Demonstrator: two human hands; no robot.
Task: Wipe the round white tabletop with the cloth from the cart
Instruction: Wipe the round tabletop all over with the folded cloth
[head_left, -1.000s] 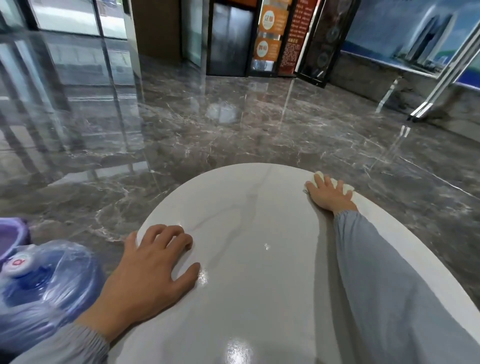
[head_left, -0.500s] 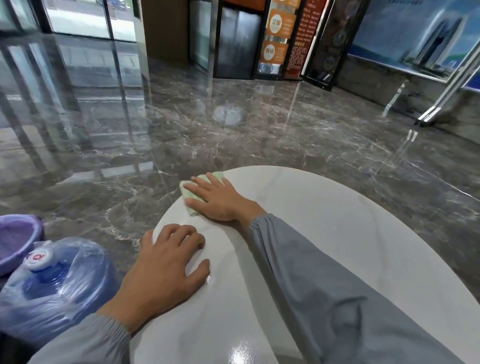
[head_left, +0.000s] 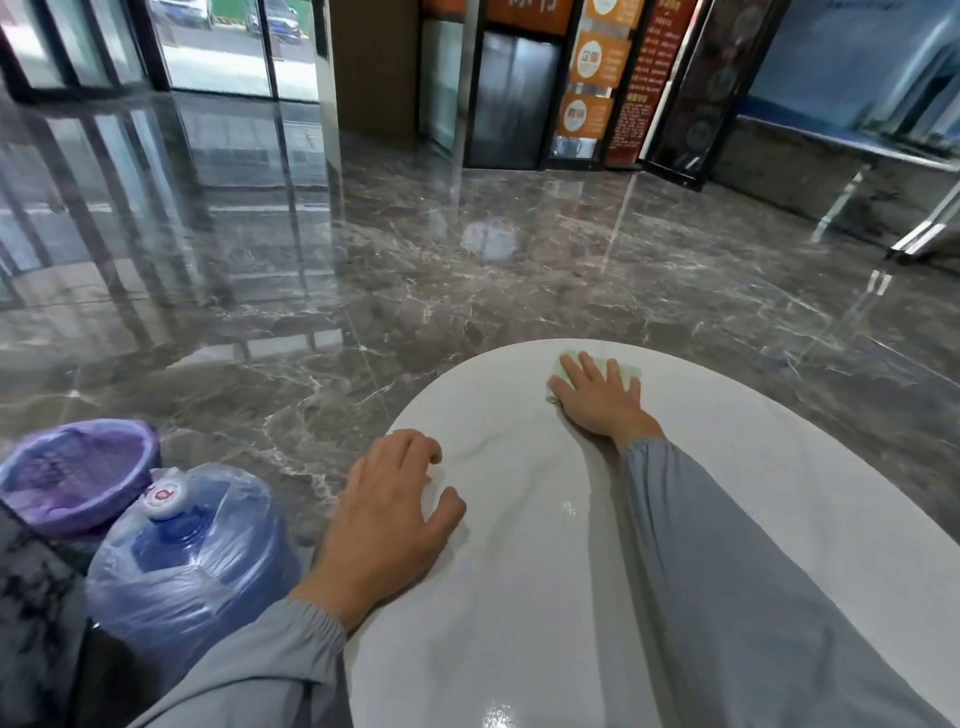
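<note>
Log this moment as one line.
stage: wiping | right hand: presses cloth flat near far edge of tabletop | left hand: rests on tabletop

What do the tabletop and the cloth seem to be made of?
The tabletop: probably polished stone or a stone-look slab; white, faint grey veins, glossy light reflections. The cloth: looks like soft pale green fabric, perhaps microfibre; matte, flattened under the right hand.

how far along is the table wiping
Done: the cloth is out and lying on the tabletop. In hand: the right hand presses it flat near the far edge, while the left hand rests on the near-left rim. Remaining: the shine shows no wiped boundary, so the unwiped area cannot be told.
</note>
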